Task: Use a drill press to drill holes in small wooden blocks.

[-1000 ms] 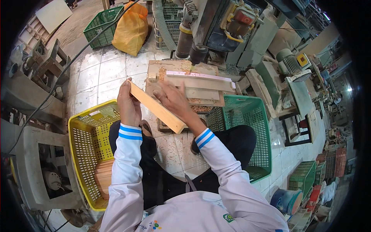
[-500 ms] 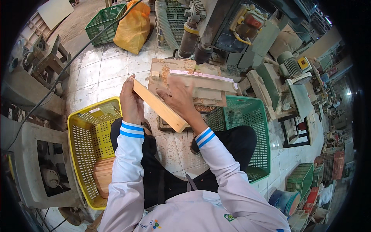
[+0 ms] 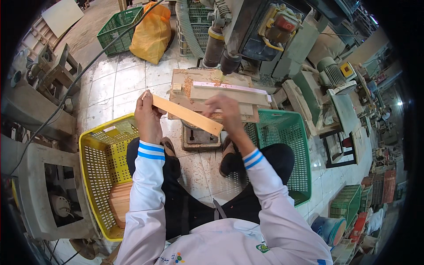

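Note:
My left hand is closed on one end of a pale wooden slat, which slopes down to the right in front of the work board. Beyond the slat's lower end, my right hand is raised over the board, slightly blurred. Its fingers point left, apart, and nothing shows in them. The flat work board carries a pale pink strip, a small wooden block and scattered shavings. Above it hangs the drill press spindle, its bit near the strip.
A yellow basket with several wooden slats stands at my left. A green basket is at my right. Farther off are an orange sack, a green crate and machines on both sides. A black cable crosses the left.
My right hand has moved right, off the slat's face. The slat, still in my left hand, has tilted flatter, with its lower end raised and farther right.

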A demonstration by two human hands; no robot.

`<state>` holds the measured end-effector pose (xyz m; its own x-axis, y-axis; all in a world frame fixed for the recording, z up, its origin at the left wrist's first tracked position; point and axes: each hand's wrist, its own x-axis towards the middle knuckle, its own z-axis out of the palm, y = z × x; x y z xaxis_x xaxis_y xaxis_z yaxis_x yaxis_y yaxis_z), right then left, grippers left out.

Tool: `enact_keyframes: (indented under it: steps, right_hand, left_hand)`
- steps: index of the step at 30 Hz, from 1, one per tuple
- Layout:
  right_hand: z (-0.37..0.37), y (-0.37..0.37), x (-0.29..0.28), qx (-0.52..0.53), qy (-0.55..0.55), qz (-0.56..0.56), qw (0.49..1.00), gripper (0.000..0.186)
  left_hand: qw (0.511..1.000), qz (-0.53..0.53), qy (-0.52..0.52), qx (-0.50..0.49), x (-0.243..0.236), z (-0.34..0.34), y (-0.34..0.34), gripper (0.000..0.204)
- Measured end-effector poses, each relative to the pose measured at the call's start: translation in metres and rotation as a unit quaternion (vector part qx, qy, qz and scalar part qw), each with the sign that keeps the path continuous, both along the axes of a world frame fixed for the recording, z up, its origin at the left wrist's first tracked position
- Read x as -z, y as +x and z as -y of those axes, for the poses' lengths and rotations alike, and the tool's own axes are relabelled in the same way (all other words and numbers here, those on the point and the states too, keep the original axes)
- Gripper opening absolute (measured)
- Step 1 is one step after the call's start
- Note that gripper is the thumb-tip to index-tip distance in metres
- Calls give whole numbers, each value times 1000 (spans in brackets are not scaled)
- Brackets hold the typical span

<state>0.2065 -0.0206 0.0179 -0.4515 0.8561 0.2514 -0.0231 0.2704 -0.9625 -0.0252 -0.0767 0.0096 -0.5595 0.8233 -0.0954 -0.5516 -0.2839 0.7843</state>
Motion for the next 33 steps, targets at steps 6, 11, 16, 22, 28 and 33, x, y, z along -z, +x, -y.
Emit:
enact_keyframes:
  steps: [6, 11, 16, 22, 28, 33]
  right_hand:
    - [34, 53, -39, -8, 216, 147, 965, 33]
    - [31, 69, -20, 40, 348, 292, 890, 43]
    - [-13, 106, -3, 145, 369, 244, 885, 25]
    - [-64, 137, 13, 178, 299, 343, 873, 24]
    - [-68, 147, 26, 269, 309, 411, 815, 29]
    - [-70, 141, 26, 273, 317, 405, 813, 29]
  left_hand:
    - [985, -160, -33, -45, -6, -8, 16, 29]
    - [976, -206, -52, -50, -4, -12, 33, 30]
    - [937, -347, -32, -1, 5, -13, 34, 31]
    - [786, -606, -73, 94, 12, -41, 52, 28]
    - [625, -775, -69, 64, 16, -68, 67, 26]
    - [601, -797, -42, 35, 14, -80, 72, 29]
